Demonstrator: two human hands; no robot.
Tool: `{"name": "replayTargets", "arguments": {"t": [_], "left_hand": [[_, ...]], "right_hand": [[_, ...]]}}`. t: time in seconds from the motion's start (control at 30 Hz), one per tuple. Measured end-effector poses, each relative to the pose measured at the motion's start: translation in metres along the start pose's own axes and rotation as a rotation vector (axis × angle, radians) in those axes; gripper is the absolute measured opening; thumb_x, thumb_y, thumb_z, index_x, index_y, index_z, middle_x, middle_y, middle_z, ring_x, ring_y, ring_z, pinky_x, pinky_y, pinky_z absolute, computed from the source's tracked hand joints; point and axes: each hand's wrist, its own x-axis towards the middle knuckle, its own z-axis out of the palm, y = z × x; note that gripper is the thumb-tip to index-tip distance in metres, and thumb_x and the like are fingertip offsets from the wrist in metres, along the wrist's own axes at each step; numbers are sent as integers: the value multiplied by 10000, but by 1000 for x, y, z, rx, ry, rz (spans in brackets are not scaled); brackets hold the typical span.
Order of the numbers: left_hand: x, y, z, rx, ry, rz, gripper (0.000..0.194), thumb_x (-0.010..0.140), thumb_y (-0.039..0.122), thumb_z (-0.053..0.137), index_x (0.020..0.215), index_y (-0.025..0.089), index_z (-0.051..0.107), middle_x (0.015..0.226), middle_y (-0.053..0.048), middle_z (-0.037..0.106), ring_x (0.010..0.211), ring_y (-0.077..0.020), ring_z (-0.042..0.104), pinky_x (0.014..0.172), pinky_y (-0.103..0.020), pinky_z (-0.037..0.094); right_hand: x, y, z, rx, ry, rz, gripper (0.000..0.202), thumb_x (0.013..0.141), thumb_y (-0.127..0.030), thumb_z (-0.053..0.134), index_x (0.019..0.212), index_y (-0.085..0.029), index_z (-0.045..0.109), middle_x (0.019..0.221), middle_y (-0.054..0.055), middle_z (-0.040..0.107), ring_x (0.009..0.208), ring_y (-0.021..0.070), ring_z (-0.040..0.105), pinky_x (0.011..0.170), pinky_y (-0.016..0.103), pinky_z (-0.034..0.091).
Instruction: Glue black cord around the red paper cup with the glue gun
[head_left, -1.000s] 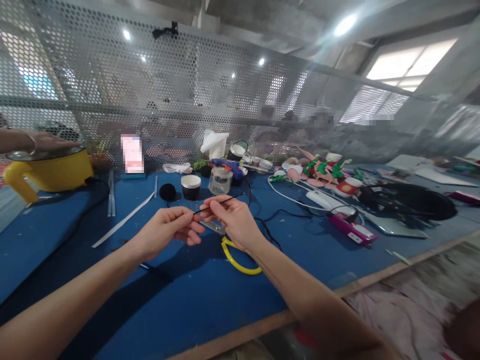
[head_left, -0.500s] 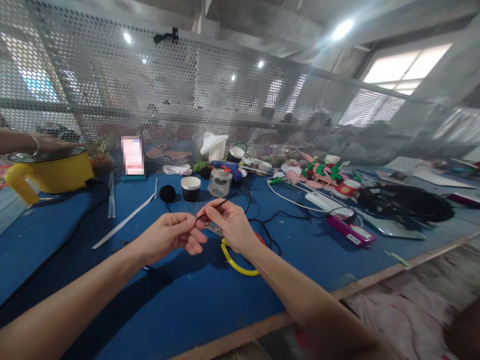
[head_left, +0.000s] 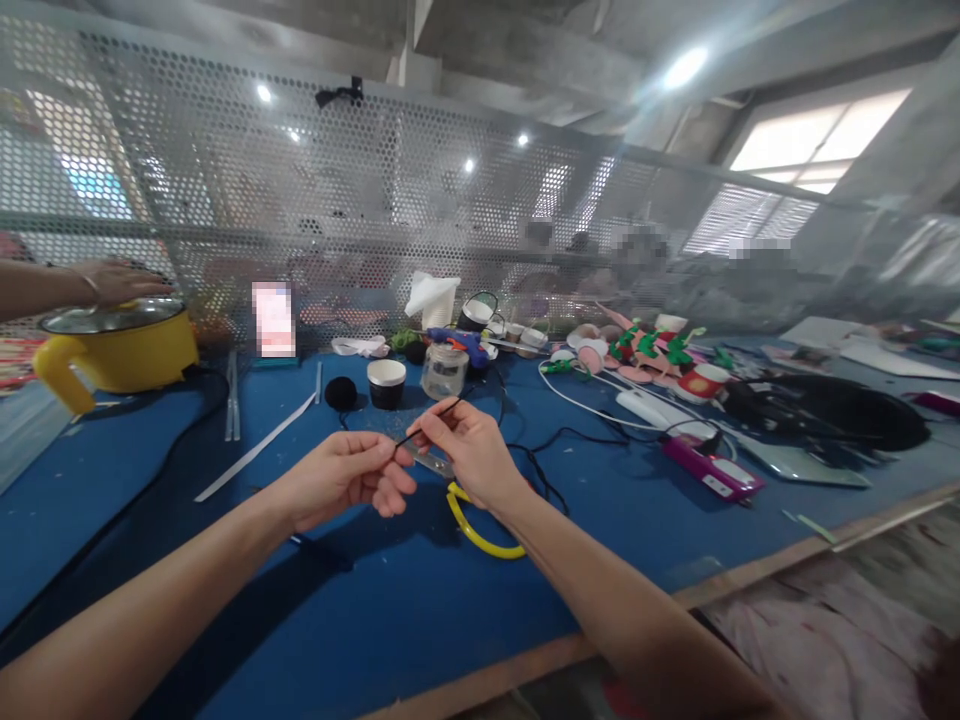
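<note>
A perforated metal screen (head_left: pixel 420 200) spans the room in front of me, with bare concrete overhead and a bright window (head_left: pixel 825 135) at upper right. Below it spreads my blue surface (head_left: pixel 420 610), crowded towards the back and right. At its left end stands a yellow pot (head_left: pixel 142 355) with a glass lid, another person's hand (head_left: pixel 127 283) over it. My left hand (head_left: pixel 349 480) and right hand (head_left: pixel 469 455) are raised near each other above the middle, each closed in a fingertip pinch. Yellow-handled scissors (head_left: pixel 487 545) lie under my right hand, partly hidden. Beyond my hands sit a clear jar (head_left: pixel 444 374), a black-and-white cup (head_left: pixel 387 387) and a black ball (head_left: pixel 341 393). Smallest is the thin black strand (head_left: pixel 407 438) I grip in both hands: it bridges the gap between them, and one end pokes out past my right fingers.
</note>
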Motion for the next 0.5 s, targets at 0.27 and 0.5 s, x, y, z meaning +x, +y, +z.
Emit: {"name": "replayTargets", "arguments": {"t": [0.27,0.5], "left_hand": [[1,0,-1,-50,-16,-51,205,815,204,490,756,78,641,600,-90,684,455,-134,622,440,-188,480],[-1,-3,-1,-89,-97,-98,225,825,227,473,755,82,630,590,-95,684,448,-144,625,431,-197,475]], "right_hand": [[4,-2,-5,38,-29,-47,114,701,-243,612,699,-171,524,633,-24,644,549,86,599,517,213,495],[-1,-6,-3,-48,-32,-59,149,706,-245,610,663,-167,490,583,-33,629,488,87,597,491,216,507]]}}
